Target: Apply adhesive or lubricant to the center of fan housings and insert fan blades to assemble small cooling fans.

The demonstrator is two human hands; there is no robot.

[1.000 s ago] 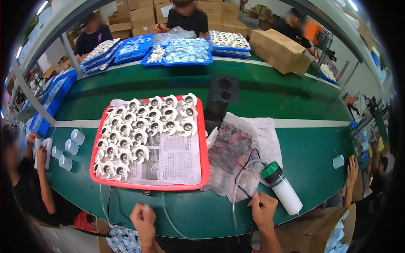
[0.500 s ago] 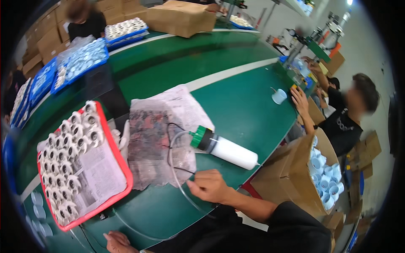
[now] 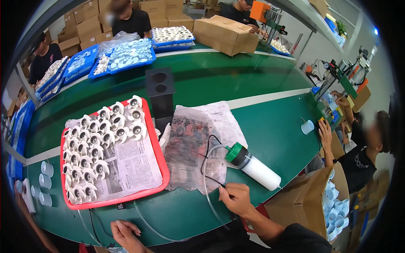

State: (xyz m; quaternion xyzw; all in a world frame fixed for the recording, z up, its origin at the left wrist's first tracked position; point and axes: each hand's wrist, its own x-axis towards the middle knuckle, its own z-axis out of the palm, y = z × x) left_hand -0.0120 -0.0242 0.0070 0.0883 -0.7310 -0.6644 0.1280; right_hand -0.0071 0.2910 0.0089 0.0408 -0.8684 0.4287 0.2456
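My right hand [image 3: 238, 199] rests on the green table near its front edge, pinching a thin black wire or tube [image 3: 211, 168] that loops over a sheet of newspaper [image 3: 190, 147]. Just right of that hand lies a white bottle with a green cap [image 3: 253, 168] on its side. My left hand [image 3: 124, 232] sits at the table's front edge below a red tray [image 3: 164, 170], fingers loosely curled, nothing seen in it. The tray is lined with newspaper and holds several white fan-shaped plastic parts [image 3: 101, 139] in its left and upper parts.
A black box with two round holes [image 3: 160, 90] stands behind the newspaper. Blue trays of white parts [image 3: 126, 57] and a cardboard box [image 3: 225, 33] line the far side. A person [image 3: 363, 147] sits at the right by an open carton of white cups [image 3: 333, 202]. Small cups [image 3: 44, 181] stand at left.
The view has swung back to the left and levelled, bringing the red tray to the centre-left. My right hand stays on the wire by the bottle; my left hand has come into view.
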